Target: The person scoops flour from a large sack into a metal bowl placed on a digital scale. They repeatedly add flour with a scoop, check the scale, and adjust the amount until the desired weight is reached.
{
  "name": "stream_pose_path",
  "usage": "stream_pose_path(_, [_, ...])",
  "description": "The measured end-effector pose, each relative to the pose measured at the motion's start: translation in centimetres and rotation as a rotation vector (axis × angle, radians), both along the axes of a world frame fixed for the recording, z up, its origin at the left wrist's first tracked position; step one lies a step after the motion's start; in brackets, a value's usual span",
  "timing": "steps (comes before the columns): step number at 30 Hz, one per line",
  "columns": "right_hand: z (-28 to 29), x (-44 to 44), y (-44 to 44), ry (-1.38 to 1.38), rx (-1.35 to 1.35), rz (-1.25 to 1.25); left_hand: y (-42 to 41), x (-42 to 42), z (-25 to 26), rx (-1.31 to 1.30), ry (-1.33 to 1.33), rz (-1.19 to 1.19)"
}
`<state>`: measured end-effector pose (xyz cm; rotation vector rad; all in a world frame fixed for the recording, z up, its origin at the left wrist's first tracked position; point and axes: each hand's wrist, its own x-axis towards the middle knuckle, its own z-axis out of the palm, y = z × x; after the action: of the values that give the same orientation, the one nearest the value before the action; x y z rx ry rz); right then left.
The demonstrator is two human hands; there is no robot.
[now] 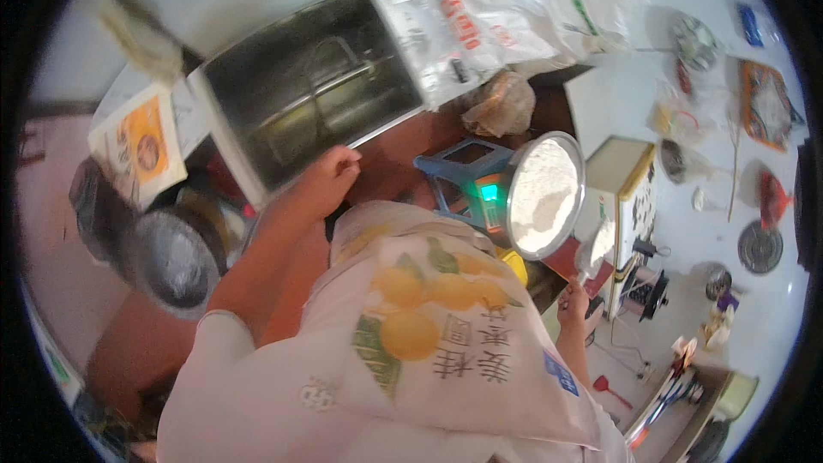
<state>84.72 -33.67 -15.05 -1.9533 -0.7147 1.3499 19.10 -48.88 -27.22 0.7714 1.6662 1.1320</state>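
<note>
My right hand (572, 302) grips the handle of a scoop (598, 247) that carries white powder, probably flour. The scoop is held beside a round metal bowl (580, 170) with more of this powder in it. The bowl rests by a digital scale (490, 206) with a lit green display, over a blue plastic stool (464, 153); the contact beneath the bowl is hidden. My left hand (339, 170) has its fingers curled and nothing visible in them. It is in front of a dark, reflective metal-framed panel (347, 77).
Plastic bags (495, 19) lie beyond the panel, with a tied bag (505, 106) below. A covered pot (177, 263) and a printed packet (141, 148) stand at the left. To the right are a white cabinet (614, 173), a red-handled spatula (611, 392) and a utensil-filled drawer (675, 399).
</note>
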Motion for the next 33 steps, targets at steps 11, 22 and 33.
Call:
stream_pose_path(11, [2.5,-3.1,5.0,-0.687,-0.198,0.486,3.0,-1.1,3.6,-0.075,0.082,-0.106])
stream_pose_path(22, [3.1,-5.9,4.0,-0.673,-0.259,0.374,3.1,0.8,2.8,-0.045,0.057,-0.158])
stream_pose_path(33, [-0.9,5.7,3.6,-0.802,-0.009,0.696,2.7,1.0,3.7,-0.077,0.036,-0.092])
